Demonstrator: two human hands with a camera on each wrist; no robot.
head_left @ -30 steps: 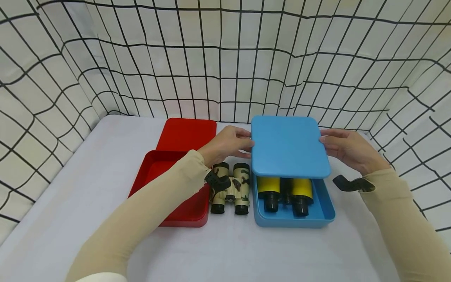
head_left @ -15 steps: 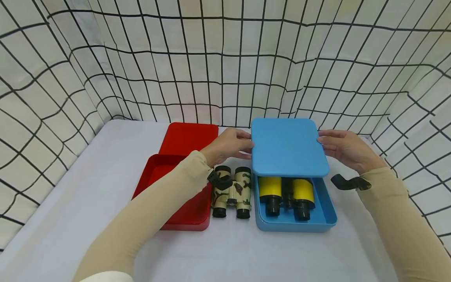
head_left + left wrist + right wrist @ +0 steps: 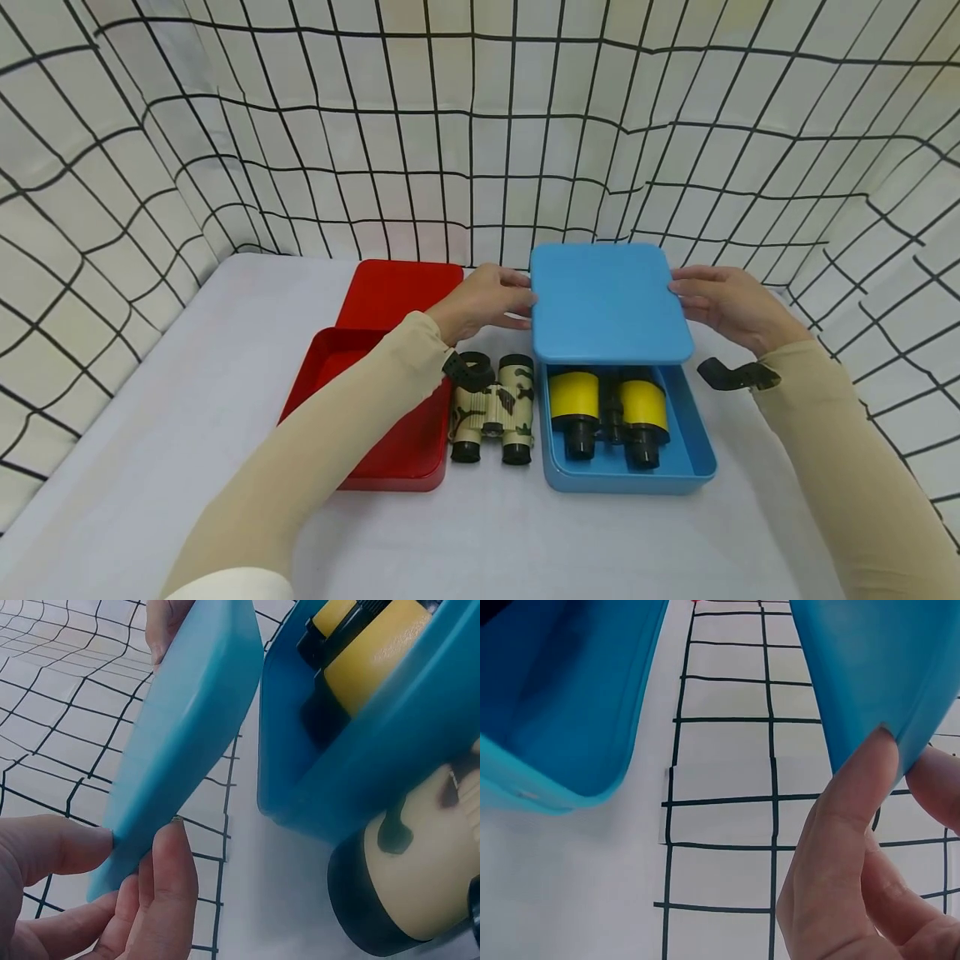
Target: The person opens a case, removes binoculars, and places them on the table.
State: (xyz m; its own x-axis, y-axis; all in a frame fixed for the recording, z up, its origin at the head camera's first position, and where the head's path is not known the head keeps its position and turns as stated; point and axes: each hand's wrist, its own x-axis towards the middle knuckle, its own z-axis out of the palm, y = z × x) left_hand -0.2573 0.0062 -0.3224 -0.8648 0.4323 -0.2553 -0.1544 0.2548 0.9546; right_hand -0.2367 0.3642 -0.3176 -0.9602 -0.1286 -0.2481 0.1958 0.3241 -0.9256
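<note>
A square blue lid is held between both hands, over the back part of a blue box. My left hand pinches its left edge, thumb on one face and fingers on the other in the left wrist view. On the opposite edge my right hand pinches it the same way. Both wrist views show a gap between lid and box. Inside the box lies a pair of yellow and black binoculars, its far end hidden by the lid.
Camouflage binoculars lie on the white table, left of the blue box. Further left stands an open red box, partly covered by my left forearm, with a red lid behind it. Black-gridded white walls enclose the back and sides.
Both hands have moved the blue lid slightly up and back in the head view, so more of the yellow binoculars shows. The boxes and camouflage binoculars stay put.
</note>
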